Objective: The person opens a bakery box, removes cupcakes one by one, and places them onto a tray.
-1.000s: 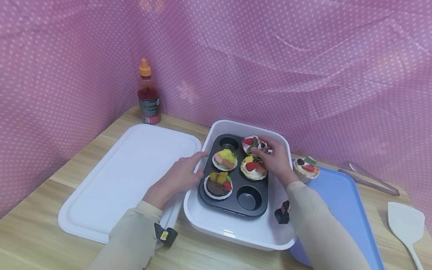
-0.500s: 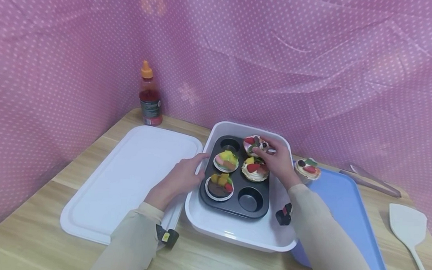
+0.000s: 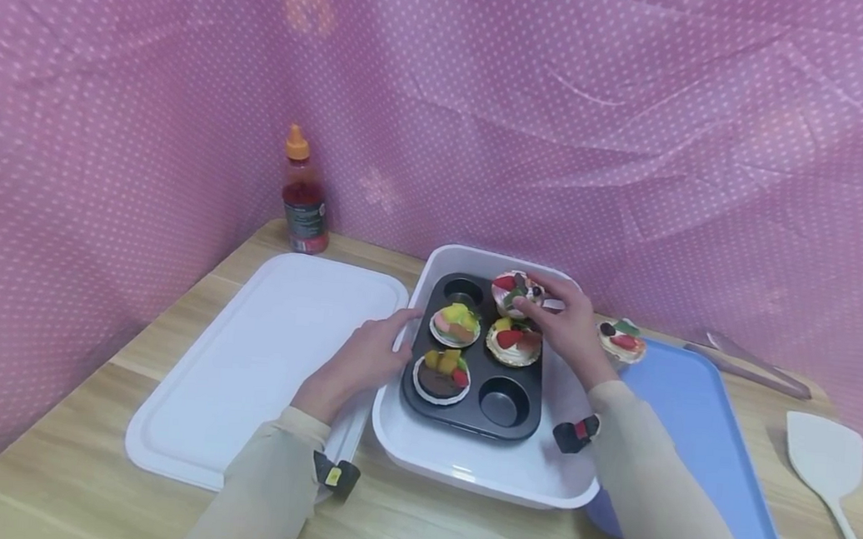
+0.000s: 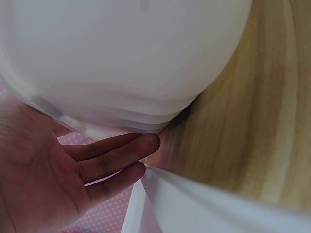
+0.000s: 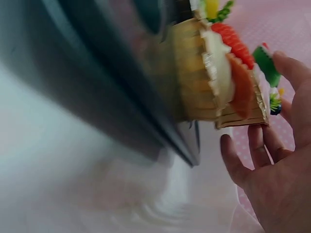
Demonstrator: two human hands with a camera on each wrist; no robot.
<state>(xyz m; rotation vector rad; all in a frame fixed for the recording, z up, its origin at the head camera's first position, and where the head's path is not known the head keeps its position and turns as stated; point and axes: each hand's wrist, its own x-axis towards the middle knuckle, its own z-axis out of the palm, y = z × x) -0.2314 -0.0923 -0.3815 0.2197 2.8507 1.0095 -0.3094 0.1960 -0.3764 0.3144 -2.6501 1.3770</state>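
Note:
My right hand [image 3: 572, 325] pinches a fruit-topped tart [image 3: 514, 299] at the far right cup of a dark muffin tin [image 3: 488, 425]. In the right wrist view, the thumb is at the tart's green leaf [image 5: 266, 67] and fingers are at its crust. Whether the tart sits fully in its cup cannot be seen. Another tart [image 3: 514, 346] is just in front of it. Two more tarts, one yellow-topped [image 3: 455, 325] and one chocolate [image 3: 440, 380], sit in the left row. With fairly straight fingers, my left hand [image 3: 365, 353] touches the left side of the white basin [image 3: 481, 473] around the tin.
Left of the basin lies a white board [image 3: 259, 366]. On the right, a cream tart [image 3: 622, 343] stands by a blue tray [image 3: 699, 422]. Metal tongs [image 3: 755, 369] and a pale spatula [image 3: 824, 451] lie farther right. A sauce bottle [image 3: 304, 202] stands at the back left.
The whole scene shifts slightly right and down in the head view. Both hands keep nearly the same places, and the right hand stays on the same tart.

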